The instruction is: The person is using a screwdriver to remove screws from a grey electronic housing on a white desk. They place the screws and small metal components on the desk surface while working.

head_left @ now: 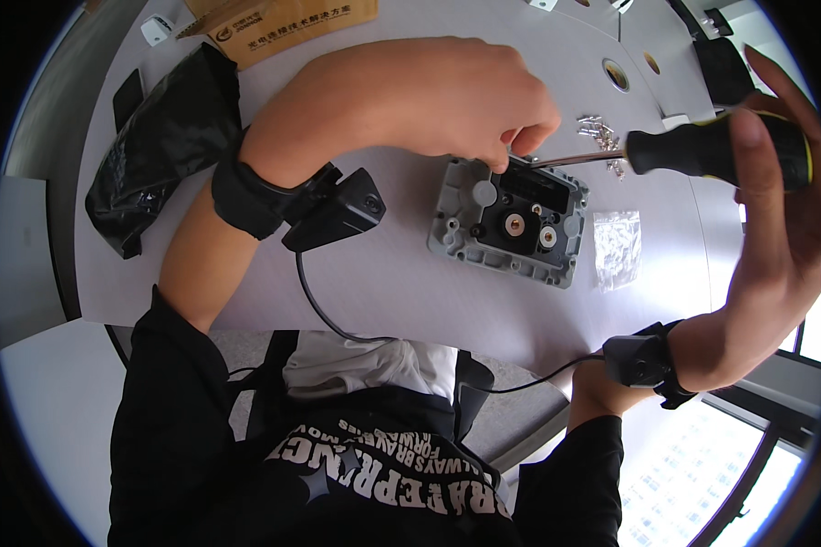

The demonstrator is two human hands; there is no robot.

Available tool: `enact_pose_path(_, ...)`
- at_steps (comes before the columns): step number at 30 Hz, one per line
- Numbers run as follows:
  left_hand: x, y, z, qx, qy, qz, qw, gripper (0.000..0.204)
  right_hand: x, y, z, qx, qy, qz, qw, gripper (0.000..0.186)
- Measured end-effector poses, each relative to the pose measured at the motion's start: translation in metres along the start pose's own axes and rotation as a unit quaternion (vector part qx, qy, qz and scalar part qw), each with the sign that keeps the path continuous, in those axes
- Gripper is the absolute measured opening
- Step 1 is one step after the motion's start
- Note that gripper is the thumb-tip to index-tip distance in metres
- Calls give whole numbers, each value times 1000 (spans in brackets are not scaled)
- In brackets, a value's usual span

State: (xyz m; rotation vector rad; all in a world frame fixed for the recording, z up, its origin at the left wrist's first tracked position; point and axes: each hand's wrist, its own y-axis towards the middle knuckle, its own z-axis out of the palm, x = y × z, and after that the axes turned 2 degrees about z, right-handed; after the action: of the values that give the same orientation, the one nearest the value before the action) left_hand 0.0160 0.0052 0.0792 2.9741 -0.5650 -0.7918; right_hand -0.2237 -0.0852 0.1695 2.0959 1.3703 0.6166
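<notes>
A grey metal housing point(449, 235) lies on the table with its inside facing up. Its black insert point(496, 221) carries two round metal contacts. My right hand point(780, 219) is closed around a screwdriver point(680, 155) with a black and yellow handle, held almost level. The shaft points left, its tip by the housing's far edge. At that same edge my left hand point(488, 105) has thumb and forefinger pinched together beside the tip. Whatever lies between those fingers is hidden. Small metal screws point(602, 135) are scattered just beyond the shaft.
Right of the housing lies a clear plastic bag point(617, 251). A black plastic bag point(178, 137) and a dark phone-like slab point(129, 98) are on the left, with a cardboard box point(292, 32) behind. Cables run from both wrist cameras past the table's near edge.
</notes>
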Motion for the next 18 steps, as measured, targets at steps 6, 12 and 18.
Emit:
enact_pose_path(6, 6, 1, 8, 54, 7, -10, 998, 10, -9, -4, -6, -13, -18, -2, 1000, 46)
enact_pose_path(12, 10, 6, 14, 57, 2, -2, 998, 9, -13, -6, -8, -14, -23, -2, 1000, 46)
enact_pose_path(18, 9, 7, 14, 6, 74, 42, 996, 11, -14, -6, -9, -17, -21, -4, 1000, 47)
